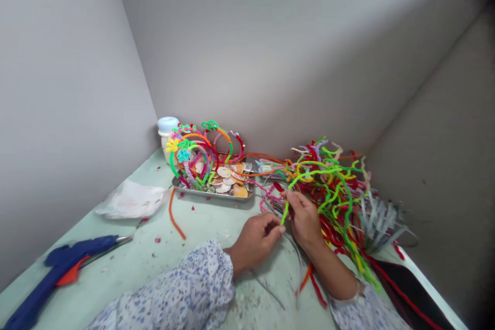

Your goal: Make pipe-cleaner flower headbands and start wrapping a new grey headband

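Observation:
A bright green pipe cleaner (285, 212) runs between my two hands, its upper part curving off to the right toward the pile. My left hand (257, 241) pinches its lower end between thumb and fingers. Slightly higher and to the right, my right hand (303, 216) grips it with thumb and fingertips. Thin grey wire or band loops (299, 258) lie on the table beneath and beside the hands. Whether the pipe cleaner is wound around one of these bands cannot be made out, since the fingers cover that spot.
Decorated headbands (193, 152) stand on a metal tray (216, 194) of small shell-like pieces. A blue glue gun (65, 268), a plastic bag (133, 200) and a lidded jar (168, 126) are at left. Heaped pipe cleaners (336, 191) and grey strips (381, 216) fill the right, against the partition walls.

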